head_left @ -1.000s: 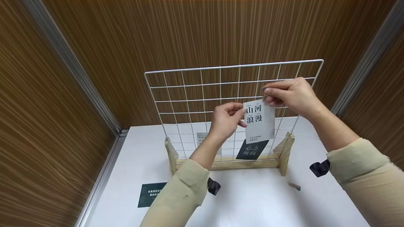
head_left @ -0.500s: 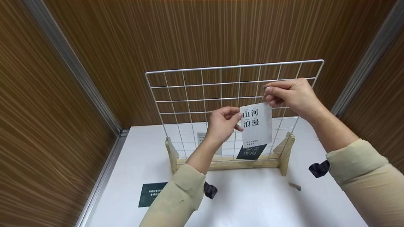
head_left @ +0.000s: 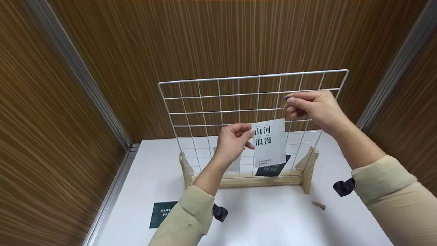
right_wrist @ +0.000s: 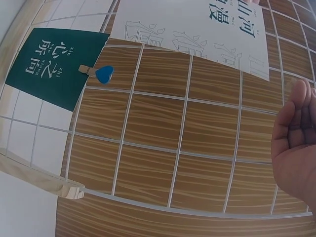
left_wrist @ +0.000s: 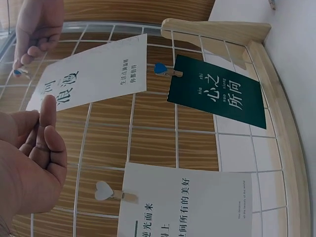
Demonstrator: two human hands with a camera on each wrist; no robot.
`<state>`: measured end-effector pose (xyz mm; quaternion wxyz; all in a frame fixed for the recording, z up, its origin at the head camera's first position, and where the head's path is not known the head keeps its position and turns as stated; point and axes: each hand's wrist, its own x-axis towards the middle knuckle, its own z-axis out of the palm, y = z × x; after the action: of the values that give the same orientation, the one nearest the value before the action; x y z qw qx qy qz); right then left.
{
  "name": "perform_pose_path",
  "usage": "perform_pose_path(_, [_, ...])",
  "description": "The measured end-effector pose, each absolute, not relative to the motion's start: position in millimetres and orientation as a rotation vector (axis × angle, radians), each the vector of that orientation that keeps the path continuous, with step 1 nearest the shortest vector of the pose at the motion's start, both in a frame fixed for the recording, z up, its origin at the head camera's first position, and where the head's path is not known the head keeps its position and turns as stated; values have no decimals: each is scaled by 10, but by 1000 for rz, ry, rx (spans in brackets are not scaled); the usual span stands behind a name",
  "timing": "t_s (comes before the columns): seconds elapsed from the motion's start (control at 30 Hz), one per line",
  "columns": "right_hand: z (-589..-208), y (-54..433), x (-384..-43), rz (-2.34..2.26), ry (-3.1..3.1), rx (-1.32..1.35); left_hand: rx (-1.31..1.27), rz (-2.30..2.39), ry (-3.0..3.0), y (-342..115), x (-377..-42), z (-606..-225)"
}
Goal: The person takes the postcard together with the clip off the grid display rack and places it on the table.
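My left hand (head_left: 232, 141) pinches the left edge of a white card (head_left: 271, 152) with dark Chinese characters, held upright before a white wire grid (head_left: 269, 93). To the right of the card and a little above it, my right hand (head_left: 315, 106) pinches a small wooden clothespin (head_left: 283, 106) with a blue tip. In the left wrist view, a green card (left_wrist: 217, 94) hangs on the grid from a clothespin with a blue heart (left_wrist: 160, 68). Another white card (left_wrist: 197, 197) hangs from one with a white heart (left_wrist: 103, 190). In the head view, my left hand and arm partly hide that card.
A wooden stand (head_left: 259, 182) holds the grid upright on the white table (head_left: 259, 212). A loose clothespin (head_left: 318, 205) lies at the right front. On the left lies a dark green card (head_left: 160, 215), partly behind my left sleeve. Brown wood-grain panels surround the table.
My left hand has moved left and down with the white card, so a gap now shows between the card and the clothespin. The right hand keeps nearly the same place.
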<state>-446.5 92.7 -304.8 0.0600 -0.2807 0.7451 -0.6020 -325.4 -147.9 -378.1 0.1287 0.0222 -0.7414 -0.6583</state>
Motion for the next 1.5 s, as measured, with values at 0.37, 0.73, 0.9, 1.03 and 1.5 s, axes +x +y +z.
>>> perform_pose_path(0.37, [-3091,943,-4481,-1838,2210,-909,45,-1933,-2128,-1581,-3201,-3857])
perform_pose_path(0.73, [-3111,1003,-4429,-1812,2237,-962,42,-1920,-2131,-1675,-3146,-3912])
perform_pose_path(0.9, [-3130,1048,-4400,-1780,2269,-988,28,-1922,-2135,-1717,-3124,-3938])
perform_pose_path(1.03, [-3148,1075,-4368,-1754,2288,-1015,34,-1930,-2130,-1750,-3107,-3959])
perform_pose_path(1.5, [-3298,1206,-4285,-1782,2240,-1036,80,-1920,-2134,-1828,-3017,-4041])
